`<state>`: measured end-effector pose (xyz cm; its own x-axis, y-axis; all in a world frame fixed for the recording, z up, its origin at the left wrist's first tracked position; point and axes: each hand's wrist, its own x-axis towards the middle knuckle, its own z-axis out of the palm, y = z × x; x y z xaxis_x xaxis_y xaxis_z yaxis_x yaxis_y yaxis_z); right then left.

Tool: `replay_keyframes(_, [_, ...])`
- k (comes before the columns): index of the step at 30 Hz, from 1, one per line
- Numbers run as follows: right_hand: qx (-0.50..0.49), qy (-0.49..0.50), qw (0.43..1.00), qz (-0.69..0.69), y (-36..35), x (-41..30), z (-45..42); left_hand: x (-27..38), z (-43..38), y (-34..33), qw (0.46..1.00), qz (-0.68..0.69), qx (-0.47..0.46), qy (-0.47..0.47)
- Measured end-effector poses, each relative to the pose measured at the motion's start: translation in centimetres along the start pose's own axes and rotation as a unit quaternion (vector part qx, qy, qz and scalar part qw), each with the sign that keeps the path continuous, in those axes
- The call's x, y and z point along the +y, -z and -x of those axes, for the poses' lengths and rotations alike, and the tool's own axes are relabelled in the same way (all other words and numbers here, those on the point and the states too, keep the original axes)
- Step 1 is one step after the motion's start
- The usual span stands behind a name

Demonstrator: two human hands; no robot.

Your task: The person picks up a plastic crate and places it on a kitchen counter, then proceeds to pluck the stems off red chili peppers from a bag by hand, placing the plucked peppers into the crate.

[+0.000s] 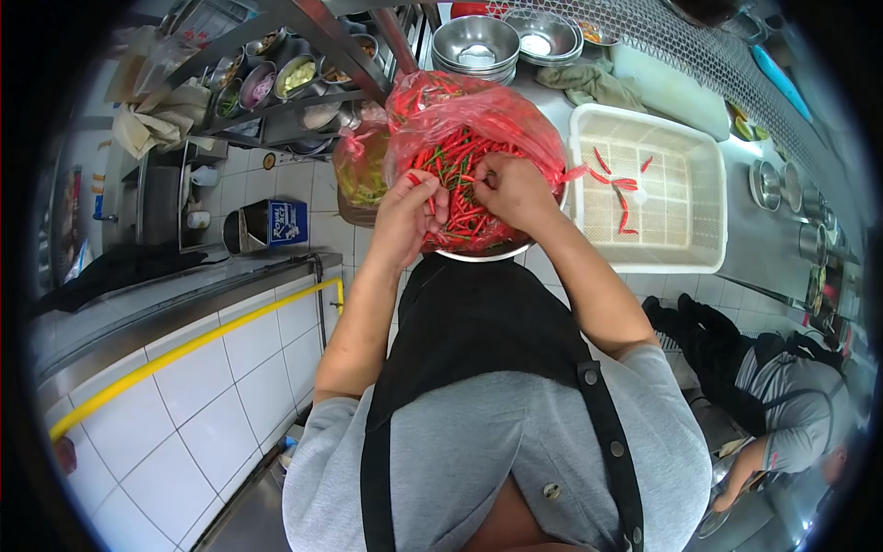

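Observation:
Before me, a red plastic bag (510, 114) stands open in a metal bowl (483, 256), full of red chili peppers (459, 155) with green stems. My left hand (412, 207) is over the left side of the chilies, its fingers closed around red chilies. At the right side, my right hand (514, 193) has thumb and fingertips pinched at a red chili, partly hidden by the fingers. To the right is a white perforated plastic basket (652, 261) with several loose red chilies (623, 207) inside.
A tied bag of greenish produce (362, 169) stands left of the chilies. Stacked steel bowls (476, 48), a green cloth (586, 83) and a white cutting board (666, 90) lie behind. A metal shelf holds food bowls (296, 76). Another person (793, 393) bends at lower right.

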<state>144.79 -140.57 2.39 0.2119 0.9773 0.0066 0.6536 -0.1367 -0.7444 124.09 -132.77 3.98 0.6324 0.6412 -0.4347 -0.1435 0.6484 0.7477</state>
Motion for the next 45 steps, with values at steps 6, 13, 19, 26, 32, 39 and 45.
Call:
replay_keyframes(6, [0.004,-0.139,0.964,-0.228,1.1,1.7,1.8,-1.5,-0.9,-2.9,0.989,-0.148,-0.003,-0.009])
replay_keyframes(13, [0.029,-0.107,0.926,-0.361,0.0,2.0,3.2,-2.8,-2.8,-4.0,0.986,-0.161,-0.006,-0.038])
replay_keyframes(19, [0.045,-0.114,0.900,-0.419,1.3,1.5,3.2,-2.6,-2.7,-3.4,0.890,-0.428,0.015,-0.155])
replay_keyframes(26, [0.009,-0.092,0.922,-0.376,1.3,2.1,3.4,-0.2,-0.6,-4.7,0.730,-0.612,-0.056,-0.299])
replay_keyframes(32, [-0.110,-0.056,0.669,-0.733,1.1,2.2,3.5,-1.0,-1.3,-3.3,0.864,-0.407,-0.058,-0.291])
replay_keyframes(39, [-0.054,-0.093,0.839,-0.533,1.0,1.9,2.3,0.2,-0.2,0.6,0.995,0.062,-0.020,-0.072])
replay_keyframes(45, [0.031,-0.080,0.990,-0.114,-0.9,0.3,0.1,-1.1,0.5,1.4,0.997,-0.067,0.001,-0.025])
